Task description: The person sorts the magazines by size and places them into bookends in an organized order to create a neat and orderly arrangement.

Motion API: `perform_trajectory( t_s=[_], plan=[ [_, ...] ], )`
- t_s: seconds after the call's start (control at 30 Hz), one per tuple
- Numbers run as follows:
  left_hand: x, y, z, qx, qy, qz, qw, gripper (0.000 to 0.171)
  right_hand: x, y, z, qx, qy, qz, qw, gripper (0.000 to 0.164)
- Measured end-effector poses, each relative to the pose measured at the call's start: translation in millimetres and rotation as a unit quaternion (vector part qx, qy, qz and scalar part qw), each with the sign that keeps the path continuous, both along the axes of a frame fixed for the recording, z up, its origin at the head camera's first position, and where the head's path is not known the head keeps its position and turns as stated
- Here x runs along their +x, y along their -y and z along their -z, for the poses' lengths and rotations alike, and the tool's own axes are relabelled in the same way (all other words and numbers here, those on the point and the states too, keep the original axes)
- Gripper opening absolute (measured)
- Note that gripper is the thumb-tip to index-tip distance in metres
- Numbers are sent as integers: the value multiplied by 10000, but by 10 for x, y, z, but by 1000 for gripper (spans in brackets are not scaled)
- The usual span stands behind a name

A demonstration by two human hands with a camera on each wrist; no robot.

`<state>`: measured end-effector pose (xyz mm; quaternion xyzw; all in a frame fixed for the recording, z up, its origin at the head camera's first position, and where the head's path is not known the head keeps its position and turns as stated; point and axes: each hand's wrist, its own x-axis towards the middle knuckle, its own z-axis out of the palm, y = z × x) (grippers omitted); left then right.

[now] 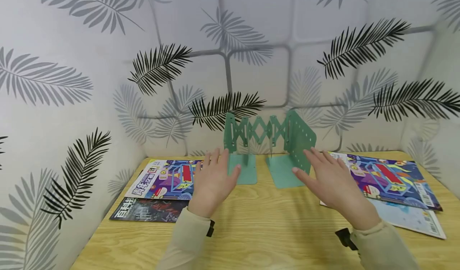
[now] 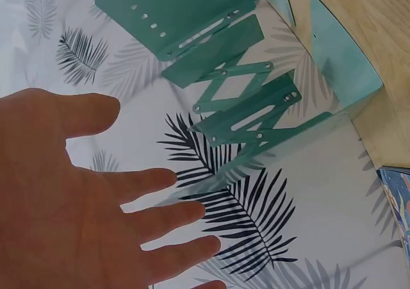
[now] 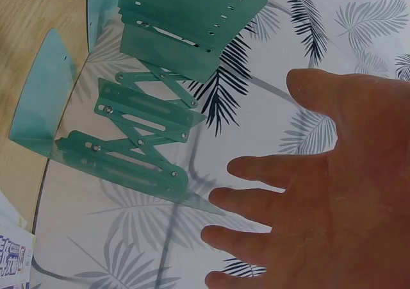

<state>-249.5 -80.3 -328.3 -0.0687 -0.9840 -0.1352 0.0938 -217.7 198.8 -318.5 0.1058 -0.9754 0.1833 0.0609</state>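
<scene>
Wall covering (image 1: 258, 6): pale, smooth sheeting printed with black and grey feather-like leaves and soft grey lines, running out of the top and sides of the head view.
Table (image 1: 266, 230): yellowish wood grain with wavy streaks; its near edge is cut off.
Expandable bookend (image 1: 296, 138): standing upright at the back of the table, near the wall covering and between the magazines; smooth teal sheet, apparently metal, with flat base plates and side plates bent up from them. A crisscross lattice with slotted uprights and round rivets joins the two ends. The right side plate has rounded corners and punched holes; the left one is seen nearly edge-on and partly lost behind fingers.
Right-hand magazines: a glossy purple issue (image 1: 391, 178) with a red and yellow cover drawing, overlapping a pale blue one (image 1: 417, 220) that is mostly covered.
Left-hand magazines: a similar purple cover (image 1: 161, 182) over a dark one (image 1: 154, 211) with white Chinese characters; smaller print is too blurred to read.
Sleeves: cream cloth, the left (image 1: 188, 238) and right (image 1: 382, 248) both cut off below.
Hands: left hand (image 1: 213, 180) and right hand (image 1: 336, 186) well apart, fingers extended and thumbs spread, one near each end of the bookend; whether any fingertip touches it is hard to tell.
Wrist straps: small black pieces, left (image 1: 211, 228) and right (image 1: 346, 239), mostly hidden at the cuffs.
</scene>
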Motion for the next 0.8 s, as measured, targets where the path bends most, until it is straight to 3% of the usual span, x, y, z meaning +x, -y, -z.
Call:
perform_trajectory(
  t_s=[0.27, 0.57, 0.67, 0.8],
  plan=[
    [-130, 98, 62, 284, -218, -108, 9993, 66, 10, -107, 79, 75, -444, 42, 9990, 80],
    [-333, 165, 240, 783, -601, -153, 9950, 65, -35, -193, 179, -251, -760, 54, 9968, 74],
    [-392, 186, 287, 1004, -737, -77, 9922, 63, -54, -211, 199, -376, -765, 19, 9964, 75],
    [-467, 203, 338, 1611, -845, 52, 9833, 60, -72, -247, 229, -519, -815, -14, 9953, 73]
  ],
)
